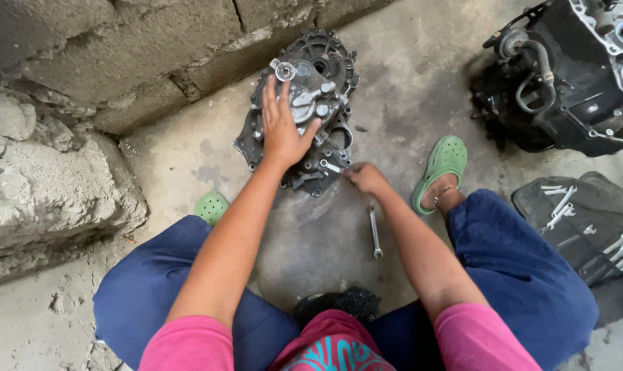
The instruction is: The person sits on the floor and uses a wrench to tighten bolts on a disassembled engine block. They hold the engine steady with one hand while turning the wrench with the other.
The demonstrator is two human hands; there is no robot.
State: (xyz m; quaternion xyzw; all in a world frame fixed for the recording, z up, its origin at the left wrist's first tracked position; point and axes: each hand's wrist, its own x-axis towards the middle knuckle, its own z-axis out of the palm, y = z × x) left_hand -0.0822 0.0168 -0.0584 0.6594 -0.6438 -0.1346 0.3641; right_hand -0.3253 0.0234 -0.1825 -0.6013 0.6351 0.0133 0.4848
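Left hand [284,130] flat on engine cover [311,82]; right hand [365,177] at its lower edge.

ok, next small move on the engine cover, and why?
Probably pick up the wrench: it lies loose on the floor just below the right hand, which sits at the cover's lower edge, while the left hand presses flat on it.

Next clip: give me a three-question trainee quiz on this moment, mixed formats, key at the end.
1. True or false: the left hand lies flat on the dark engine cover.
2. What lies on the floor just below the right hand? A) hammer B) wrench C) brush
3. Fill in: loose tools rest on a dark ___ at the right.

Key: 1 true. 2 B, the wrench. 3 mat.
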